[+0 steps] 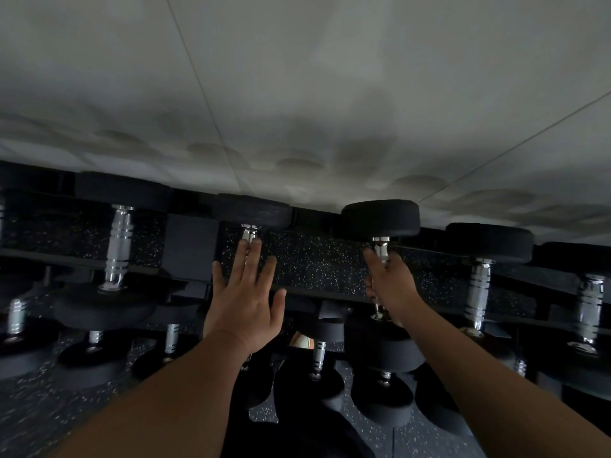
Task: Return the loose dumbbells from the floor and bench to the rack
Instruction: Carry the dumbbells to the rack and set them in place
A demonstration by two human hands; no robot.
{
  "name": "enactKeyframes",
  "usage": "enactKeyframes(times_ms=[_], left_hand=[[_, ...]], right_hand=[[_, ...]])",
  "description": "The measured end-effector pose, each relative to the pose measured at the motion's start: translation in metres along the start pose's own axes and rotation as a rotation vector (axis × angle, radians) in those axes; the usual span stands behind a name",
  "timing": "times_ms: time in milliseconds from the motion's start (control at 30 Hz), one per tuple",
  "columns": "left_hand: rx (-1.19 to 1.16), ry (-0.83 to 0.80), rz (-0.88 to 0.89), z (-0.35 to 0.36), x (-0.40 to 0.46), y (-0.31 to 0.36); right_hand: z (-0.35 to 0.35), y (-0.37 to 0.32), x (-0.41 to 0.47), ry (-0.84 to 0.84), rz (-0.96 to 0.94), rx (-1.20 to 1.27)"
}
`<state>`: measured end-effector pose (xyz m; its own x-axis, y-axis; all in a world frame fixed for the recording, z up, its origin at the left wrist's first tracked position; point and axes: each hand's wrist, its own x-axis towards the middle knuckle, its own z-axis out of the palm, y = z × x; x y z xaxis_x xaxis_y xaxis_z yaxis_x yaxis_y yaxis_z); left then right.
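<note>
Now my right hand (391, 282) is clamped on a dumbbell (380, 223) at the rack's (330, 294) top shelf, my left hand (246, 292) spread flat beside it, so I judge settling then letting go comes next.

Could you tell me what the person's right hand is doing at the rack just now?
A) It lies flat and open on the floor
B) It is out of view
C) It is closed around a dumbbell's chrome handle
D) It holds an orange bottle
C: the right hand is wrapped around the chrome handle of a dumbbell at the rack's top shelf, while the left hand is spread open with nothing in it.
</note>
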<state>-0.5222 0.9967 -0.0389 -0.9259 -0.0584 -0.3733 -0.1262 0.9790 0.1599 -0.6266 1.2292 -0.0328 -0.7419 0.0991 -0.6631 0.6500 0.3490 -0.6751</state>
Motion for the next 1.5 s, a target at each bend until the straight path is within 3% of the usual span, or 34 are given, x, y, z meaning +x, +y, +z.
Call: enactKeyframes(times_ms=[300,1067,1233,1400,1500], left_hand=[[0.011,-0.025,0.000,-0.001,0.002,0.002],[0.024,0.032,-0.006,0.005,0.002,0.002],[0.034,0.032,-0.012,0.006,0.001,0.004],[0.043,0.038,-0.012,0.007,0.002,0.004],[0.052,0.026,-0.021,0.007,0.002,0.005]], right_hand=[[0.016,0.010,-0.003,0.057,0.026,0.170],[0.020,0.022,-0.001,-0.031,-0.035,0.009],[0.016,0.026,-0.020,-0.057,-0.067,-0.344],[0.017,0.046,-0.054,-0.039,-0.339,-0.732],[0.018,0.058,-0.058,0.012,-0.408,-0.873]])
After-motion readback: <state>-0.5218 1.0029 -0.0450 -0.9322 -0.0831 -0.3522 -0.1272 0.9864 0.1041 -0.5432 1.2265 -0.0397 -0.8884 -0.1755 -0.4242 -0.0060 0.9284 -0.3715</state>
